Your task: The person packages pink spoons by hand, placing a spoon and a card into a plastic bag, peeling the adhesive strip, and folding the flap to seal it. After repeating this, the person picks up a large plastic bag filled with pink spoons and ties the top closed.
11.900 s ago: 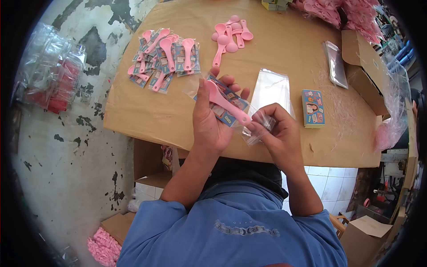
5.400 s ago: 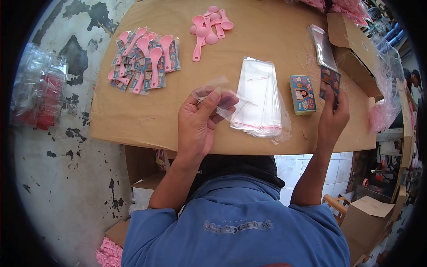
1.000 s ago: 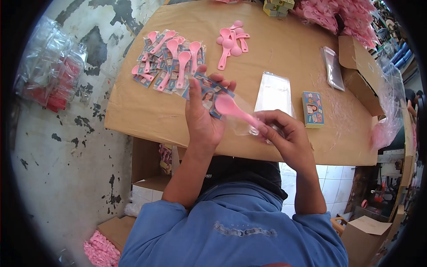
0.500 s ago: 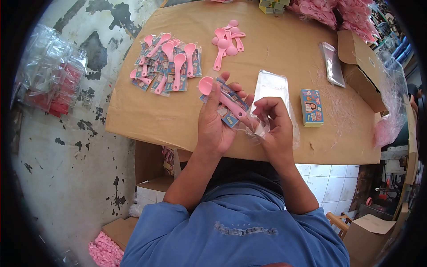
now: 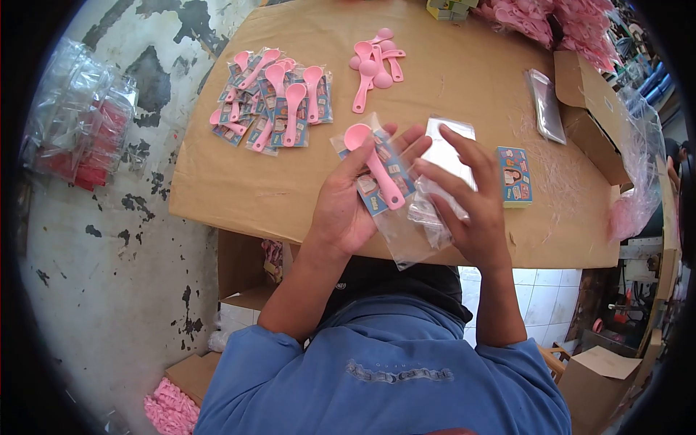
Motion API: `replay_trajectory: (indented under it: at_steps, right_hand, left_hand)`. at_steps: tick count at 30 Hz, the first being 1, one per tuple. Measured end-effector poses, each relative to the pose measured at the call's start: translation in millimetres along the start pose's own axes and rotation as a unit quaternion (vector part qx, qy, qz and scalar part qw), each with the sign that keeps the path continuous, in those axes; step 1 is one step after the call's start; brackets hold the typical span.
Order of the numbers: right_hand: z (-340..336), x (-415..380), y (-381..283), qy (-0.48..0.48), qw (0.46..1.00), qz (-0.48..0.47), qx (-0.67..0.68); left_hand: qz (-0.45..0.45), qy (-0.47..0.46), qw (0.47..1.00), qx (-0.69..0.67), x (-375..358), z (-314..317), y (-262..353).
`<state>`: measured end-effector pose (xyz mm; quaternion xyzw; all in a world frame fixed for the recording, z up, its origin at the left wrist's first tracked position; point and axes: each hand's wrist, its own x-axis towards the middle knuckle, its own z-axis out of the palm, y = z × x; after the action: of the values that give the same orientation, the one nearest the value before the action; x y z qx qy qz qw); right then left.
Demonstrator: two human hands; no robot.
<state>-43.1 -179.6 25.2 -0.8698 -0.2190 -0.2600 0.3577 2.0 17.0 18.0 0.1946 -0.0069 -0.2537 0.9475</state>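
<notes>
My left hand [image 5: 346, 199] grips a clear plastic bag [image 5: 407, 243] that has a pink spoon [image 5: 378, 168] and a blue printed card [image 5: 373, 199] in it. The thumb presses on the spoon's handle, just below its bowl. The bag's loose end hangs toward the table's front edge. My right hand [image 5: 473, 196] is just right of the bag, fingers spread, with nothing visible in its grasp. Beyond it lies a stack of clear bags [image 5: 451, 152], partly hidden by the fingers. A stack of printed cards [image 5: 515, 177] sits to the right of that hand.
Bagged spoons with cards [image 5: 279, 105] are heaped at the table's left. Loose pink spoons [image 5: 375, 65] lie at the back middle. A cardboard box [image 5: 587, 109] and a packet of clear bags [image 5: 545, 109] are at the right. Pink bundles [image 5: 554, 22] fill the back right corner.
My right hand has let go of the bag's end and opened, moving right. The bag's end now hangs loose and spread out. My left hand has shifted slightly right with the spoon.
</notes>
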Motion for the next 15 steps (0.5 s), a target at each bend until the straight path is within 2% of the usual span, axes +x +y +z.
replay_trajectory:
  at_steps: [2,6,7,8,10,12,14,15]
  right_hand:
    - [8.6,7.6,-0.7,-0.01,0.998,-0.058,-0.008]
    - [5.1,14.3,-3.0,-0.018,0.995,-0.058,0.079]
    - [3.7,15.6,-9.0,-0.002,0.992,-0.024,0.122]
    - [2.0,16.8,-5.8,0.023,0.984,-0.038,0.172]
    - [-3.7,7.1,-3.5,0.018,0.955,0.073,0.286]
    - [0.2,3.6,-3.6,0.037,0.943,0.13,0.303]
    - [-0.9,-1.4,-7.2,0.002,0.904,0.241,0.353]
    - [1.1,-5.5,-6.1,-0.018,0.895,0.264,0.358]
  left_hand:
    - [-0.025,-0.002,0.999,0.021,-1.5,1.2,-6.2]
    - [-0.047,-0.008,0.998,0.035,-4.6,-2.8,-10.8]
    - [-0.049,0.003,0.998,0.031,-4.1,-10.3,-9.3]
    - [-0.052,0.014,0.998,0.027,-4.1,-15.0,-7.7]
    - [0.0,0.0,0.994,0.111,-6.4,-12.0,-2.6]
    - [0.026,-0.035,0.981,0.19,-12.4,-5.8,0.5]
    - [0.042,-0.048,0.964,0.259,-15.3,-2.1,-3.2]
    - [0.052,-0.046,0.949,0.308,-16.2,-1.1,-6.3]
